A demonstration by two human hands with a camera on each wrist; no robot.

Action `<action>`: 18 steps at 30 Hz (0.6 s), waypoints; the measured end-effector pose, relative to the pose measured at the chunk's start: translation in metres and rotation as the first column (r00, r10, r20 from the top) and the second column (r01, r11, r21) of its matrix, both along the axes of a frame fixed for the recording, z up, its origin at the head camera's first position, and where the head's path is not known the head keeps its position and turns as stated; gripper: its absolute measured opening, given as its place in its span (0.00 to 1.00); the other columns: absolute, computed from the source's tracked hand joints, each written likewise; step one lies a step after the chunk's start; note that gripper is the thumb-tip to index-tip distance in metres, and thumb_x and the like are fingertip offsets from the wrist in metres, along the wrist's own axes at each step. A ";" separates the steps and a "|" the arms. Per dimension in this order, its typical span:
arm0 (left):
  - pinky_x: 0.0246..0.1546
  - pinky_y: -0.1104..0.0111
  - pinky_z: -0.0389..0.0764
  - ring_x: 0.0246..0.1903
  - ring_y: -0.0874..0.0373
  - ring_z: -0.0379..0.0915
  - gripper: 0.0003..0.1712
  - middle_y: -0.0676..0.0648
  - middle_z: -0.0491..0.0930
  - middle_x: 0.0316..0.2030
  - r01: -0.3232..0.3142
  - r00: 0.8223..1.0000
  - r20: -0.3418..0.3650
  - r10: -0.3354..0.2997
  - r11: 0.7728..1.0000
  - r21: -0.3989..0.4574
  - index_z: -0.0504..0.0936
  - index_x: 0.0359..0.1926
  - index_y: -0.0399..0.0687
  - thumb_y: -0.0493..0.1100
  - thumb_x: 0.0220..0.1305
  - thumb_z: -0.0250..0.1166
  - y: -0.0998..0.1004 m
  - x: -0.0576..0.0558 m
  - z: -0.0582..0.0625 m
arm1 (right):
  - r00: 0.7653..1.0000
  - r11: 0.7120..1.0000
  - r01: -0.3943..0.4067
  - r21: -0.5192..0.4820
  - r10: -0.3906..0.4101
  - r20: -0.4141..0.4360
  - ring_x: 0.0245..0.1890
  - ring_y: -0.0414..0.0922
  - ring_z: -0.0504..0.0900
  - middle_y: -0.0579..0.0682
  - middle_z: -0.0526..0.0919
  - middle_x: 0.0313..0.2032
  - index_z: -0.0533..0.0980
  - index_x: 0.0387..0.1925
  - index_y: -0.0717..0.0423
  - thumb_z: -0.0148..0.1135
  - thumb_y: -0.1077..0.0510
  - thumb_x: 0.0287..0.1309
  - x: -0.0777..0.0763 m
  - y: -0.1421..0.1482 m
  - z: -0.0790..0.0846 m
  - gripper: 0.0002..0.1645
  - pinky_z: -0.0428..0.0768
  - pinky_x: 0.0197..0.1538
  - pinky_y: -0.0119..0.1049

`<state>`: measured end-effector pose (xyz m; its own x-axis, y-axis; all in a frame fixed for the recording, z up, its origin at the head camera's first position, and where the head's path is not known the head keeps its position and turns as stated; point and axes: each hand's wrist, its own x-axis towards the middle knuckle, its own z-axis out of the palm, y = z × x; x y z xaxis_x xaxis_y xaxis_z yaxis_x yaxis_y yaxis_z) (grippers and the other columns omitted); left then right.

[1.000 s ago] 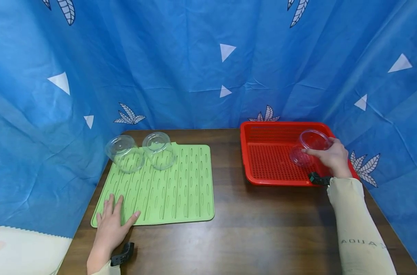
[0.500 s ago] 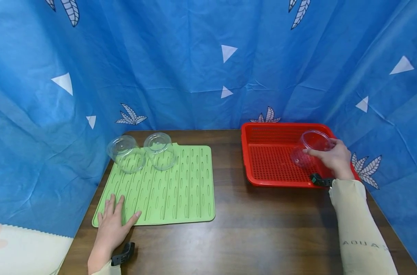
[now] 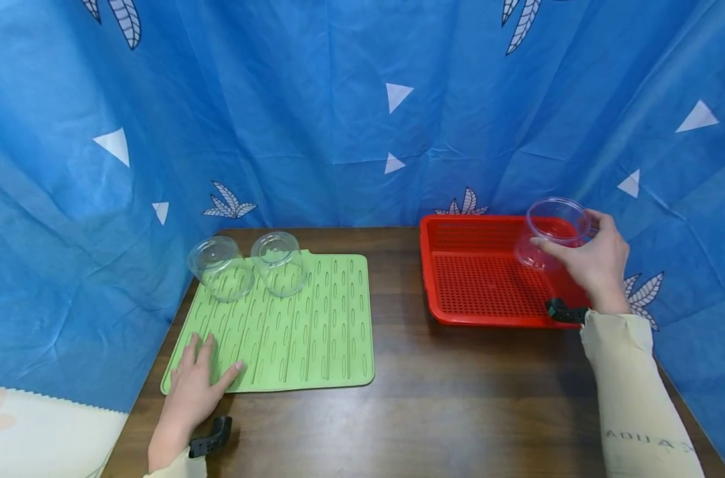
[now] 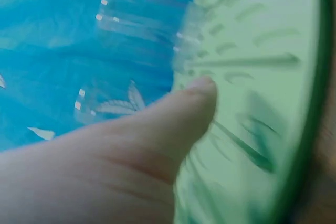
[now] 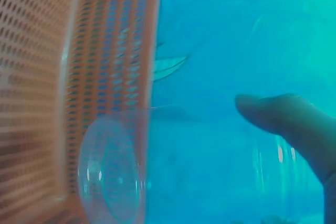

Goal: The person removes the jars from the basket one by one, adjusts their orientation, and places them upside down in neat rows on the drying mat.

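My right hand (image 3: 598, 262) grips a clear plastic jar (image 3: 544, 255) near its rim, fingers round the far side and thumb across the front. The jar is upright with its mouth up, over the right part of the red basket (image 3: 431, 292). In the right wrist view the jar's base (image 5: 110, 177) overlaps the basket wall. My left hand (image 3: 189, 392) lies with fingers spread at the near left corner of the green drying mat (image 3: 315, 332). Two more clear jars, a left one (image 3: 222, 269) and a right one (image 3: 280, 265), stand bottom up at the mat's back left.
The brown wooden table (image 3: 410, 411) carries mat and basket apart from each other. A blue patterned curtain (image 3: 338, 99) hangs behind and at both sides, close to the table's edges. A pale cloth (image 3: 46, 431) shows at the lower left.
My right hand has raised the jar from low in the basket, up and slightly right. The left hand has shifted only slightly, and the two jars on the mat have stayed put.
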<state>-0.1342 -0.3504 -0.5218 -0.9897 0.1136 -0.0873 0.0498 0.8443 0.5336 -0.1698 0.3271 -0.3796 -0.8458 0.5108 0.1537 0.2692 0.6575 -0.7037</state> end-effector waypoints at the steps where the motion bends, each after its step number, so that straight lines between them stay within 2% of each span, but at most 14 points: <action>1: 0.69 0.18 0.51 0.77 0.13 0.40 0.57 0.16 0.39 0.80 0.000 0.999 -0.037 0.001 1.000 0.015 0.53 0.82 0.21 0.62 0.78 0.66 0.002 -0.001 0.005 | 1.000 1.000 -0.005 0.016 0.005 -0.021 0.77 0.69 0.62 0.67 0.63 0.80 0.52 0.86 0.60 0.78 0.42 0.66 0.000 -0.004 0.005 0.63 0.75 0.67 0.74; 5: 0.65 0.22 0.63 0.76 0.16 0.49 0.51 0.21 0.48 0.81 0.023 0.980 -0.200 0.004 0.990 0.137 0.61 0.80 0.24 0.55 0.75 0.72 0.015 -0.010 0.034 | 0.992 0.995 -0.023 0.095 0.035 -0.123 0.75 0.64 0.66 0.63 0.68 0.78 0.57 0.86 0.55 0.80 0.42 0.63 -0.001 -0.021 0.030 0.61 0.75 0.70 0.70; 8: 0.63 0.26 0.68 0.76 0.22 0.56 0.47 0.28 0.56 0.81 0.072 0.948 -0.319 0.005 0.971 0.227 0.66 0.79 0.30 0.49 0.72 0.76 0.028 -0.022 0.062 | 0.978 0.986 -0.048 0.162 0.080 -0.193 0.75 0.60 0.67 0.60 0.69 0.77 0.59 0.85 0.53 0.83 0.46 0.60 -0.003 -0.039 0.050 0.60 0.74 0.72 0.67; 10: 0.63 0.31 0.73 0.75 0.28 0.62 0.45 0.33 0.61 0.80 0.106 0.921 -0.390 0.002 0.961 0.256 0.69 0.79 0.34 0.47 0.69 0.78 0.038 -0.032 0.080 | 0.963 0.973 -0.079 0.217 0.130 -0.235 0.75 0.59 0.67 0.60 0.70 0.76 0.60 0.84 0.51 0.85 0.49 0.58 -0.004 -0.052 0.062 0.61 0.75 0.71 0.66; 12: 0.65 0.40 0.77 0.74 0.35 0.65 0.45 0.38 0.65 0.79 0.142 0.896 -0.443 0.003 0.945 0.293 0.71 0.79 0.40 0.43 0.67 0.80 0.048 -0.042 0.098 | 0.934 0.954 -0.120 0.276 0.202 -0.295 0.73 0.58 0.69 0.60 0.71 0.74 0.63 0.83 0.52 0.88 0.51 0.53 -0.005 -0.066 0.073 0.62 0.76 0.70 0.67; 14: 0.67 0.53 0.79 0.73 0.41 0.68 0.46 0.42 0.67 0.78 0.181 0.879 -0.476 -0.001 0.926 0.331 0.71 0.80 0.45 0.41 0.66 0.81 0.059 -0.050 0.116 | 0.895 0.927 -0.158 0.341 0.281 -0.348 0.72 0.58 0.70 0.61 0.72 0.73 0.65 0.81 0.53 0.90 0.52 0.48 -0.006 -0.079 0.083 0.63 0.77 0.69 0.68; 16: 0.68 0.65 0.77 0.73 0.45 0.69 0.47 0.45 0.69 0.76 0.227 0.871 -0.492 -0.016 0.900 0.373 0.70 0.81 0.49 0.38 0.65 0.81 0.071 -0.057 0.133 | 0.852 0.899 -0.186 0.397 0.349 -0.390 0.71 0.58 0.72 0.61 0.73 0.72 0.67 0.80 0.53 0.91 0.53 0.46 -0.005 -0.090 0.093 0.62 0.78 0.69 0.68; 18: 0.69 0.71 0.75 0.73 0.48 0.69 0.48 0.48 0.70 0.76 0.273 0.868 -0.494 -0.041 0.872 0.407 0.70 0.82 0.53 0.38 0.65 0.81 0.083 -0.063 0.150 | 0.813 0.870 -0.205 0.449 0.407 -0.417 0.71 0.58 0.73 0.62 0.73 0.71 0.68 0.79 0.55 0.91 0.53 0.44 -0.005 -0.102 0.102 0.62 0.78 0.69 0.66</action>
